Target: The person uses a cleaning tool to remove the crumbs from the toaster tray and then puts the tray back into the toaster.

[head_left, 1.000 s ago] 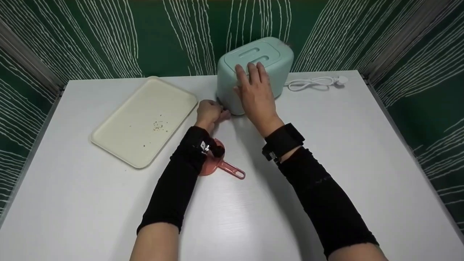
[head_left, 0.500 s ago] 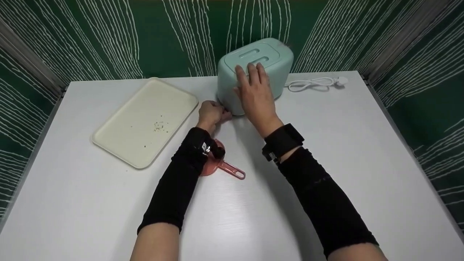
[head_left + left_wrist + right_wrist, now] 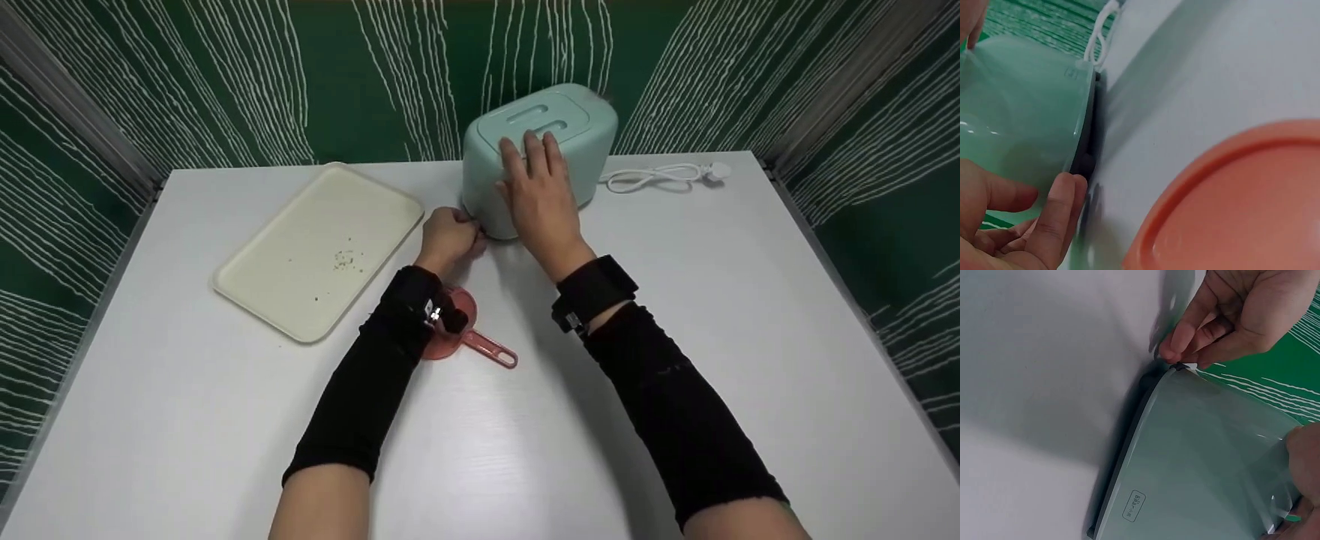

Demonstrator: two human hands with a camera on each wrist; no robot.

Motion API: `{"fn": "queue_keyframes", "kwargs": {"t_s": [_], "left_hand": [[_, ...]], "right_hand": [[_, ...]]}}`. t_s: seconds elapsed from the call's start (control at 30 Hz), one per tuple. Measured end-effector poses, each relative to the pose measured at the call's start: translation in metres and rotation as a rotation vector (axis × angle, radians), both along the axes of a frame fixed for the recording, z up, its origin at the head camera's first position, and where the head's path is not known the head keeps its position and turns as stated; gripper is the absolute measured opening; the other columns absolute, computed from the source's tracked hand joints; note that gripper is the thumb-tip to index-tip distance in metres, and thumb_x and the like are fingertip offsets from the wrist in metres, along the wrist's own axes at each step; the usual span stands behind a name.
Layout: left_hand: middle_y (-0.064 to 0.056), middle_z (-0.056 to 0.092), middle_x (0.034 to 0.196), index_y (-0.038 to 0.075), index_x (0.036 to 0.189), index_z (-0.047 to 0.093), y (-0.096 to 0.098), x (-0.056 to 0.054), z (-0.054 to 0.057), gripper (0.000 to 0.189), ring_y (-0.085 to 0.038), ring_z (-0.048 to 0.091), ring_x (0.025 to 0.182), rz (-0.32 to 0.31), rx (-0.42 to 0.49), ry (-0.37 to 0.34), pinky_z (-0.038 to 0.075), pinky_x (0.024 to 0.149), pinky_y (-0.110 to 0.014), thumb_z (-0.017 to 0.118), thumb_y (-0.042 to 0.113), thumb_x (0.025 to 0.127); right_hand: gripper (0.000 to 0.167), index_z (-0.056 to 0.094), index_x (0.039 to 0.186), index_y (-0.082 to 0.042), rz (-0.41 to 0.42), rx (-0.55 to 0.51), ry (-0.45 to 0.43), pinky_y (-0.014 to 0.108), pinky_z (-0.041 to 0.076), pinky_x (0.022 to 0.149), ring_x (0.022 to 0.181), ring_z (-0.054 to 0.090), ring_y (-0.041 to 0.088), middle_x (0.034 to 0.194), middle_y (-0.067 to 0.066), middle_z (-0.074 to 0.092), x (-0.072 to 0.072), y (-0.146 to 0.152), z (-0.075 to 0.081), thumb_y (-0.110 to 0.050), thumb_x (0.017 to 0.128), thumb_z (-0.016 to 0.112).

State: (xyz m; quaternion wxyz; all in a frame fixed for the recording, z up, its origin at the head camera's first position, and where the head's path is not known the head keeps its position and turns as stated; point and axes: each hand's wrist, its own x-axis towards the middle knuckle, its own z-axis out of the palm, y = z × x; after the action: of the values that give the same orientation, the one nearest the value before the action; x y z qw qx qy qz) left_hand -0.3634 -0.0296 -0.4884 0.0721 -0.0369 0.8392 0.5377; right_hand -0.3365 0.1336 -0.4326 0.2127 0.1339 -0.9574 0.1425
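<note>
A mint-green toaster (image 3: 487, 176) with a lid on top stands at the back of the white table. My right hand (image 3: 546, 214) rests on its near side, fingers laid over the top edge. At the toaster's lower left end is my left hand (image 3: 448, 238). Its fingertips touch the dark base edge (image 3: 1085, 163) in the left wrist view, the thumb apart from them. From the right wrist view, the left hand (image 3: 1224, 320) meets the bottom corner; anything thin beneath the fingertips is hidden. A round red-orange thing with a slotted handle (image 3: 491, 349) lies partly under my left wrist.
A cream tray (image 3: 285, 247) with scattered crumbs (image 3: 345, 259) lies left of the toaster. A white power cord (image 3: 652, 176) with its plug (image 3: 718, 172) lies bundled to the right. A green wall (image 3: 337, 90) with white lines stands directly behind.
My left hand has moved slightly in against the toaster's end. A dark sliver seen there a second ago no longer shows. The right hand stays on the toaster; the head view shifts a little.
</note>
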Motion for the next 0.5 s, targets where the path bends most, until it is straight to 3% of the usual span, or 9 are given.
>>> {"fn": "queue_keyframes", "kwargs": {"t_s": [0.1, 0.13, 0.23, 0.5], "left_hand": [[-0.006, 0.074, 0.078, 0.005, 0.092, 0.071, -0.002, 0.003, 0.006, 0.017, -0.014, 0.068, 0.069, -0.045, 0.035, -0.01, 0.05, 0.065, -0.024, 0.063, 0.014, 0.103], [-0.01, 0.075, 0.084, 0.001, 0.102, 0.072, -0.001, 0.01, 0.015, 0.015, -0.016, 0.068, 0.072, -0.058, 0.02, -0.014, 0.05, 0.066, -0.024, 0.061, 0.01, 0.104], [-0.013, 0.077, 0.1, 0.0, 0.124, 0.073, -0.003, 0.013, 0.02, 0.026, -0.015, 0.067, 0.082, -0.102, -0.056, 0.01, 0.051, 0.072, -0.025, 0.061, 0.013, 0.105], [-0.017, 0.074, 0.125, 0.002, 0.134, 0.069, -0.013, 0.021, 0.034, 0.032, -0.028, 0.069, 0.107, -0.217, -0.302, 0.123, 0.056, 0.094, -0.042, 0.06, 0.02, 0.108]], "right_hand": [[0.055, 0.039, 0.165, -0.009, 0.004, -0.002, -0.003, 0.059, 0.026, 0.134, 0.162, 0.026, 0.048, 0.169, 0.028, 0.035, 0.001, 0.002, -0.001, -0.029, 0.115, 0.053], [0.056, 0.038, 0.165, -0.009, 0.003, 0.0, -0.005, 0.059, 0.026, 0.134, 0.162, 0.026, 0.048, 0.17, 0.027, 0.034, 0.002, 0.003, -0.001, -0.029, 0.115, 0.053], [0.059, 0.036, 0.166, -0.009, 0.011, 0.005, -0.026, 0.058, 0.024, 0.135, 0.163, 0.023, 0.048, 0.173, 0.027, 0.03, 0.003, 0.005, -0.001, -0.031, 0.114, 0.055], [0.071, 0.027, 0.171, -0.012, 0.066, 0.002, -0.115, 0.057, 0.018, 0.137, 0.166, 0.011, 0.048, 0.179, 0.025, 0.013, 0.004, 0.009, 0.009, -0.036, 0.112, 0.06]]}}
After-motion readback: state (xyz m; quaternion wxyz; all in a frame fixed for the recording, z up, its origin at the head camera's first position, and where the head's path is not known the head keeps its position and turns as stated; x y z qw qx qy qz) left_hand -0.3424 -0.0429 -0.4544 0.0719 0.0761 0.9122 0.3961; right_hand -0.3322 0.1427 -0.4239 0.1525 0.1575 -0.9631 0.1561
